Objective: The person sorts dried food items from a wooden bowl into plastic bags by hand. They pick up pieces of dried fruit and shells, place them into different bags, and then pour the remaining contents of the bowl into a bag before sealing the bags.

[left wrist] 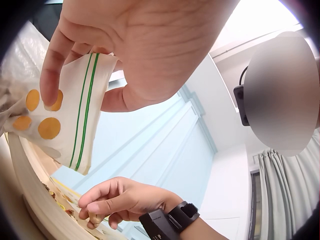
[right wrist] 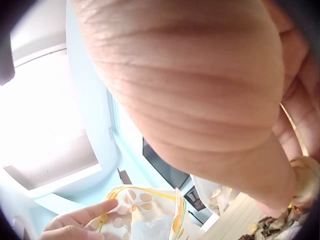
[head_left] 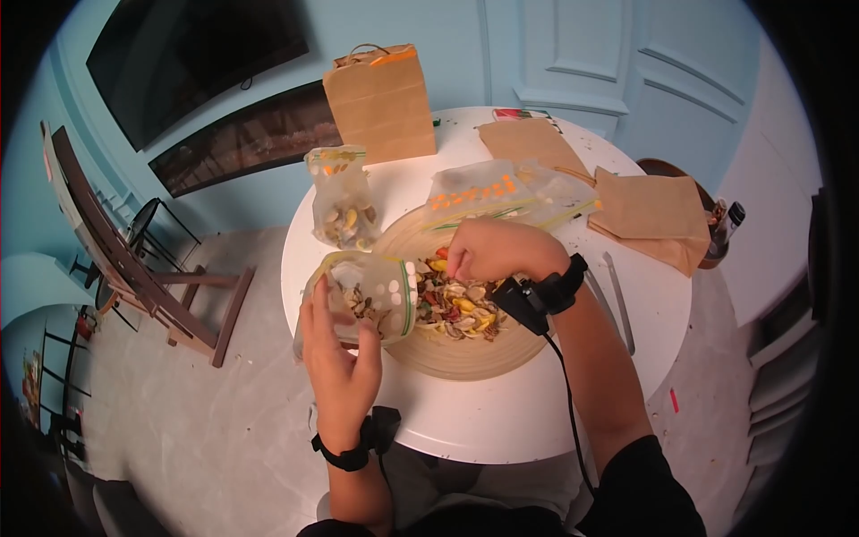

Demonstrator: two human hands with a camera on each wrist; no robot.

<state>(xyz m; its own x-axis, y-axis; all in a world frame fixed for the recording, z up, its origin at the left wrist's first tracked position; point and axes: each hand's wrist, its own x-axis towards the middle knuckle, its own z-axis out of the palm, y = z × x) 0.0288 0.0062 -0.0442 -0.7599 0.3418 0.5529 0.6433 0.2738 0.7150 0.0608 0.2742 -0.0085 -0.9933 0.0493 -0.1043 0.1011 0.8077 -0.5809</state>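
Observation:
My left hand (head_left: 340, 367) holds a translucent zip bag (head_left: 394, 277) with pale round dots and a green seal line, its mouth facing the mixed pile. Inside the bag lie brownish pieces. In the left wrist view, the fingers (left wrist: 51, 85) lie over the bag's dotted side. My right hand (head_left: 501, 251) is low over a pile of mixed dried-looking pieces (head_left: 456, 309) in yellow, red, brown and white. The pile sits on a round woven mat (head_left: 429, 358). Between the right thumb and fingers is a small pale tan piece (right wrist: 306, 181), shell-like in look.
A filled zip bag (head_left: 344, 210) stands at the back left, near an upright paper bag (head_left: 380, 103). Another clear zip bag (head_left: 501, 192) lies behind the mat. Flattened paper bags (head_left: 649, 210) and long metal tweezers (head_left: 619, 304) lie on the right of the white table (head_left: 465, 430).

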